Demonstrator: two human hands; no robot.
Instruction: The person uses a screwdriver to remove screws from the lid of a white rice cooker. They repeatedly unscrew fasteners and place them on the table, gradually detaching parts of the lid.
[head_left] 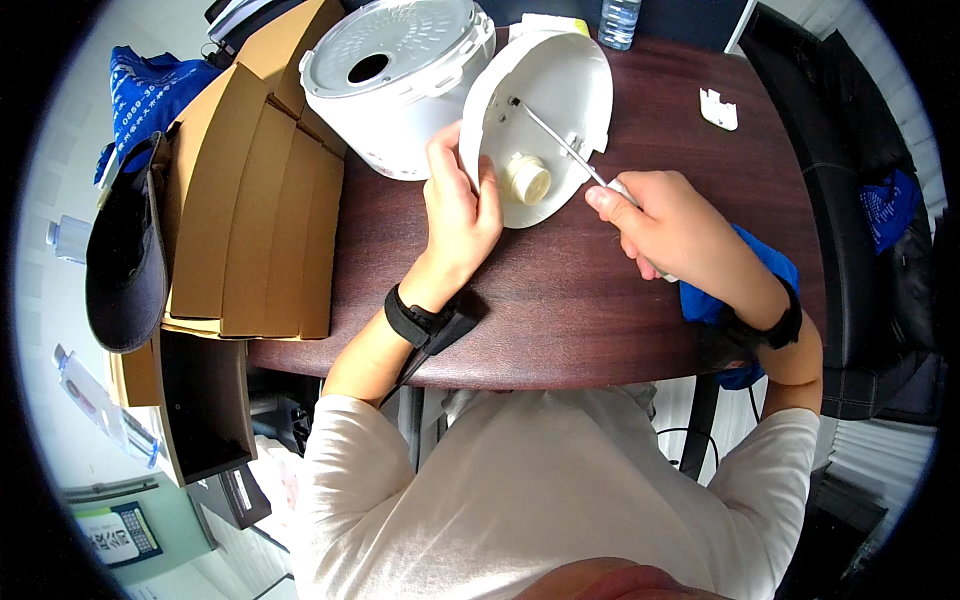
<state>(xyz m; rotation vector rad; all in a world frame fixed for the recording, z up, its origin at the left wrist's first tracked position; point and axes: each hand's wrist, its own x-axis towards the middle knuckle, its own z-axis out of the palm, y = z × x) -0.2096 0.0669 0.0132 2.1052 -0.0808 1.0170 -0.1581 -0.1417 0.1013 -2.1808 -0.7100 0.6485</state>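
Observation:
My left hand (pixel 461 205) grips the near left rim of a white rounded plastic lid (pixel 560 100), which is tilted up so its hollow inner side faces me. A cream round fitting (pixel 528 180) sits inside the lid, low down. My right hand (pixel 655 220) is closed around the handle of a screwdriver (pixel 560 142). Its thin shaft reaches up and left, and the tip meets a small dark spot on the lid's inner face. Behind the lid stands a white appliance body (pixel 400 110), like a rice cooker, with a grey perforated inner cover (pixel 385 45).
Brown cardboard boxes (pixel 260 210) and a dark cap (pixel 130 240) border the left side. A small white plastic piece (pixel 718 110) lies at the far right of the dark wooden table (pixel 590 330). A clear bottle (pixel 619 22) stands at the back; blue cloth (pixel 705 300) lies under my right forearm.

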